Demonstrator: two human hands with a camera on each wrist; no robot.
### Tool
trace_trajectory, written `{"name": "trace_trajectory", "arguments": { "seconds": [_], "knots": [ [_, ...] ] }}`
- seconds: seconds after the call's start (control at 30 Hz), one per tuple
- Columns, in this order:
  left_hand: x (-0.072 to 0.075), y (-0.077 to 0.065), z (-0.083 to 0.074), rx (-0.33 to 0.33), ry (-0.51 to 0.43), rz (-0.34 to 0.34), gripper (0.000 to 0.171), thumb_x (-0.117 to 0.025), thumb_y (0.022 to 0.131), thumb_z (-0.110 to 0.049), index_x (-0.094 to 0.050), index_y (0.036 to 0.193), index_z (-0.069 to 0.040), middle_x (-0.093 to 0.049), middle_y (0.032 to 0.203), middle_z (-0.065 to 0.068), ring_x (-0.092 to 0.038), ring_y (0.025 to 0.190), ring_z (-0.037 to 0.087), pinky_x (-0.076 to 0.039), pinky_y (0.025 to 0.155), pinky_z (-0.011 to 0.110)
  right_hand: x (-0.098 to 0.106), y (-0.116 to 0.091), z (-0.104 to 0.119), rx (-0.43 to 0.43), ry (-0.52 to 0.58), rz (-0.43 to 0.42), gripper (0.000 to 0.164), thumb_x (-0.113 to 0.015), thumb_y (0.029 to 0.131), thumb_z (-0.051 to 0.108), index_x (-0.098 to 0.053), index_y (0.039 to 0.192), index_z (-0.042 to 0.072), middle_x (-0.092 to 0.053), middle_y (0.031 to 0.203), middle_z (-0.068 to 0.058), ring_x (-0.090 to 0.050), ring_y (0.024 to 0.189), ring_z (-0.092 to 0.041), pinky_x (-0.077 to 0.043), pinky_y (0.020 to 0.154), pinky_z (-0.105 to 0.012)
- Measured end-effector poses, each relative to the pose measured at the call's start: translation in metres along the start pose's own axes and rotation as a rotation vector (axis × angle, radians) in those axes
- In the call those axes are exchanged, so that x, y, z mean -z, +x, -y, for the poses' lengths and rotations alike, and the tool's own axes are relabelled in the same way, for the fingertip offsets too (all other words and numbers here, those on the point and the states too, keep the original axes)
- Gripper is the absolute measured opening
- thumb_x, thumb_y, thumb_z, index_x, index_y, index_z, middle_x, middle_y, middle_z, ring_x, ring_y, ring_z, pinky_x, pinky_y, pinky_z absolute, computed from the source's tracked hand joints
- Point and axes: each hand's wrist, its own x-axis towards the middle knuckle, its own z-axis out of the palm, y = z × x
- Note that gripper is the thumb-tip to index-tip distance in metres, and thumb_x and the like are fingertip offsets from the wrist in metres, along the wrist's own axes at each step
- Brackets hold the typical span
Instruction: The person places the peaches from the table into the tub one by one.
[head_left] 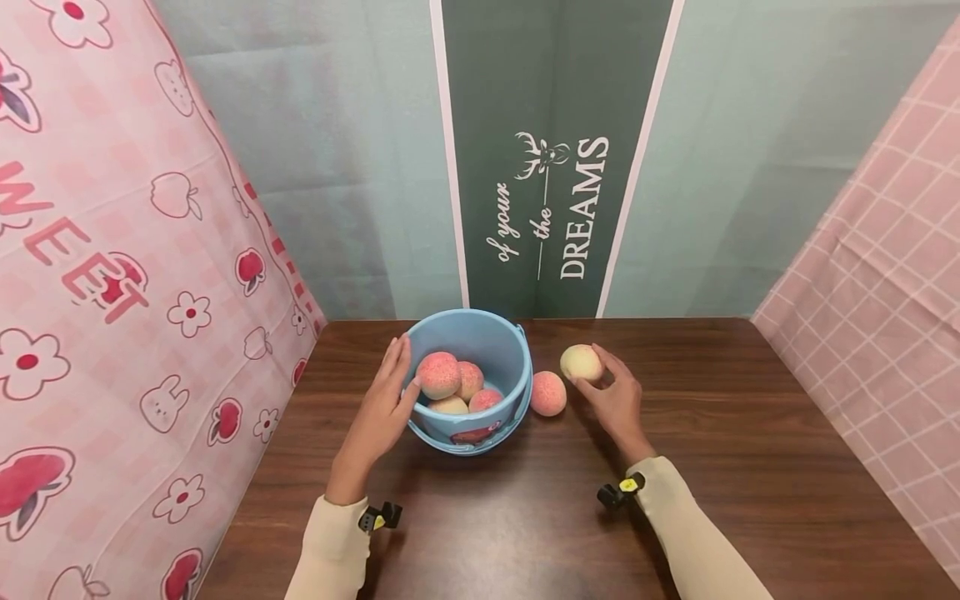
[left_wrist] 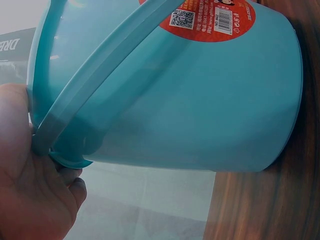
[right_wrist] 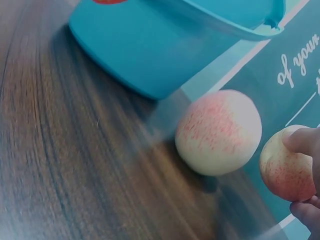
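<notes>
A light blue bucket (head_left: 468, 321) stands upright, with several pink and pale yellow peaches (head_left: 439, 375) inside. My left hand (head_left: 384, 408) rests against the bucket's left side at the rim, fingers fairly straight and thumb apart from them. In the left wrist view, the hand (left_wrist: 35, 185) touches the bucket beside the handle (left_wrist: 100, 67). To the bucket's right, my right hand (head_left: 617, 400) pinches a pale yellow peach (head_left: 581, 363) between thumb and fingers. Another peach, pink (head_left: 549, 393), lies on the table between bucket and right hand.
The dark wooden table (head_left: 495, 533) reaches back to a green and grey cloth (head_left: 360, 167) with white lettering. Pink patterned cloths hang at the left (head_left: 135, 333) and right (head_left: 885, 250). A red label (left_wrist: 210, 20) is on the bucket's side.
</notes>
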Motion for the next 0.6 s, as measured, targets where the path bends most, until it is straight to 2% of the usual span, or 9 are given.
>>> {"name": "trace_trajectory", "arguments": {
  "seconds": [0.23,0.43,0.6],
  "knots": [
    [0.0,0.0,0.0,0.001,-0.004,0.001,0.067,-0.05,0.107,-0.024,-0.016,0.163,-0.011,-0.007,0.17,-0.001,-0.005,0.157,0.023,-0.021,0.12,0.057,0.003,0.001,0.013,0.012,0.019,0.001,0.066,-0.088,0.079,0.009,-0.063,0.14,0.013,-0.06,0.141,-0.011,-0.059,0.127,-0.03,-0.054,0.093,-0.039],
    [0.0,0.0,0.001,-0.001,-0.008,-0.001,0.067,-0.05,0.107,-0.024,-0.016,0.163,-0.011,-0.007,0.17,-0.001,-0.006,0.157,0.026,-0.021,0.12,0.057,0.002,0.001,0.021,0.014,0.059,0.008,0.067,-0.088,0.078,0.006,-0.063,0.14,0.012,-0.059,0.14,-0.012,-0.059,0.126,-0.029,-0.054,0.094,-0.044],
    [0.0,0.0,0.001,-0.001,-0.01,0.0,0.067,-0.05,0.107,-0.023,-0.016,0.163,-0.011,-0.007,0.17,-0.001,-0.006,0.157,0.025,-0.021,0.12,0.057,0.003,0.001,0.026,0.005,0.061,0.011,0.066,-0.088,0.078,0.009,-0.063,0.14,0.014,-0.06,0.141,-0.01,-0.059,0.125,-0.027,-0.053,0.094,-0.042]
  ]
}}
